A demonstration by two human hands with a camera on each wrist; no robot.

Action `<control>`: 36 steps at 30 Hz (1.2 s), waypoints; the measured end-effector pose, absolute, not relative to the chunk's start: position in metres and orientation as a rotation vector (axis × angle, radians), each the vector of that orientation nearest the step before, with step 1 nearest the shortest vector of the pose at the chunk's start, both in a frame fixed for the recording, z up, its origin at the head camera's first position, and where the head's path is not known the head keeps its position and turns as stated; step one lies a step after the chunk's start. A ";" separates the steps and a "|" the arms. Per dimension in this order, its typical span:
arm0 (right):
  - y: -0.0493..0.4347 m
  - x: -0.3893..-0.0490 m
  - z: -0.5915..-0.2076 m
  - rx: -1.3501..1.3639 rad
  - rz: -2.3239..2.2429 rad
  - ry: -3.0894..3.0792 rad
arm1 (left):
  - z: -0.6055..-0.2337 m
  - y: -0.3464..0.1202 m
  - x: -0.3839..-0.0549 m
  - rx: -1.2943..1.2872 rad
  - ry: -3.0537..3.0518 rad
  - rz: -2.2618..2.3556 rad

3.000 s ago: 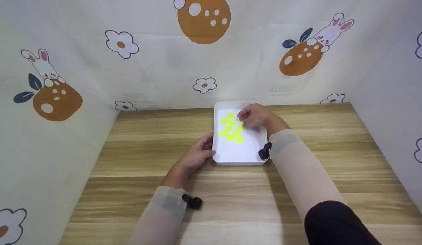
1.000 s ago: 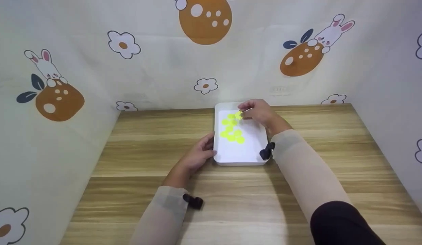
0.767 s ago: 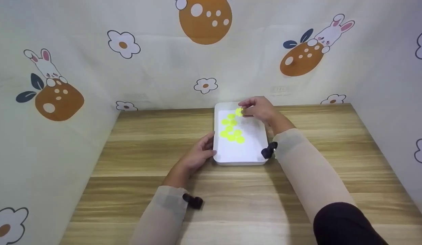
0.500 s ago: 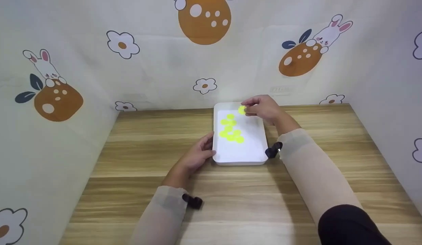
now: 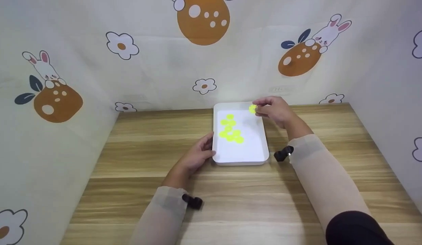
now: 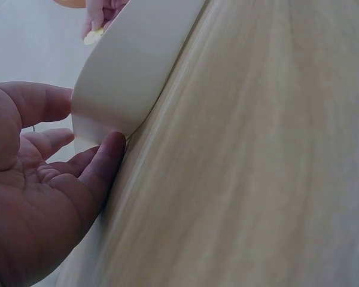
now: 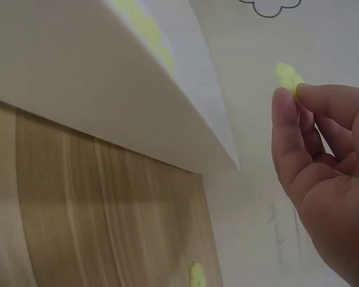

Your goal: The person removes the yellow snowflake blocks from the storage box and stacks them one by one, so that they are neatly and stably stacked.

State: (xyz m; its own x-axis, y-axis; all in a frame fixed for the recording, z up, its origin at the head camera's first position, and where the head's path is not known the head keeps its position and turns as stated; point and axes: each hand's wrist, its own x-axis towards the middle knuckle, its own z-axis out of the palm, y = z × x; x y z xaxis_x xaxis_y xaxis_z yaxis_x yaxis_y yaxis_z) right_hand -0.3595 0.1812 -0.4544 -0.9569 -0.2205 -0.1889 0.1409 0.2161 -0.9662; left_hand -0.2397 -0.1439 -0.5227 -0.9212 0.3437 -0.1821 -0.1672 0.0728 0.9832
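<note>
My right hand point(image 5: 277, 112) pinches a small bright-yellow flower-shaped piece point(image 5: 252, 109) between thumb and fingertip, above the far right corner of the white tray point(image 5: 241, 163). In the right wrist view that flower-shaped piece point(image 7: 286, 76) is held clear of the tray's outer wall point(image 7: 107, 78). Several similar yellow pieces point(image 5: 228, 128) lie clustered on the tray's left half. My left hand point(image 5: 197, 154) rests against the tray's left side. Its relaxed, bent fingers point(image 6: 110, 149) touch the outer wall in the left wrist view.
Another yellow piece point(image 7: 197, 275) lies on the wooden table point(image 5: 139, 153) outside the tray, in the right wrist view. A printed cloth point(image 5: 156, 75) with rabbits and flowers stands behind the table and at both sides. Black wrist cameras point(image 5: 284, 153) stick out from both sleeves.
My right hand has taken a yellow piece from the cluster, lifted it and carried it right to the tray's far right corner. My left hand has stayed against the tray.
</note>
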 end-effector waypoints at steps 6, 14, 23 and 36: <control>0.195 -0.358 -0.456 0.014 -1.803 2.250 | -0.522 -0.144 -0.240 0.191 1.982 1.908; 0.223 -0.356 -0.465 0.018 -1.850 2.238 | -0.523 -0.144 -0.240 0.211 1.990 1.902; 0.246 -0.354 -0.475 0.116 -1.820 2.234 | -0.521 -0.144 -0.239 0.189 1.989 1.910; 0.268 -0.354 -0.493 0.280 -1.819 2.213 | -0.522 -0.144 -0.239 0.181 1.997 1.910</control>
State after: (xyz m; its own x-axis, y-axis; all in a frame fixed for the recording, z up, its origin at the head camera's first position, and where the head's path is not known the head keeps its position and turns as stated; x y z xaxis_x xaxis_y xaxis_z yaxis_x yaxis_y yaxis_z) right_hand -0.3540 0.2675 -0.4930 -0.9469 -0.0176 -0.3210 0.3115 0.1961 -0.9298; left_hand -0.2393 -0.1437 -0.5224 -0.9230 0.3424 -0.1755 -0.1601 0.0730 0.9844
